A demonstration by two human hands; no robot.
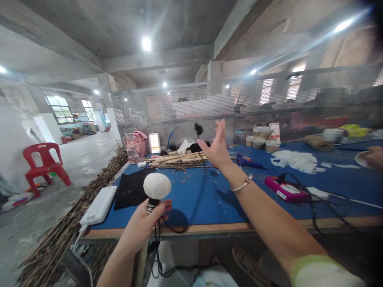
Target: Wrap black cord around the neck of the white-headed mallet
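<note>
One long partition of grey perforated metal (pixel 185 107) spans the back of a wide blue-topped worktable (pixel 209 211). To the left of it, a long heap of dry brown twigs (pixel 56 231) lies along the table's side, with a red plastic chair (pixel 42 157) farther off on the concrete floor. Pale slender wooden sticks (pixel 176 160) lie toward the far edge, and a flat black cloth (pixel 131 189) lies nearer, beside a white slab-shaped power bank (pixel 100 205).

The right hand (pixel 220 149) is raised above the table, its fingers spread and released, as far as the blur shows. The left hand (pixel 148 217) is over the near edge, fingers curled around the black banded neck of a white-topped, mushroom-shaped piece (pixel 157 186), which stands roughly upright in the grasp. A thin black cord (pixel 159 228) hangs below that hand.

Smallest is a blurred dark tuft (pixel 198 128) just beside the right thumb; whether they touch, I cannot tell.

For good handling, I would judge, grip the piece only by its neck, sparing the pale cover from creases and smudges, hold it steady, and leave the cord slack, clear of the fingers.
</note>
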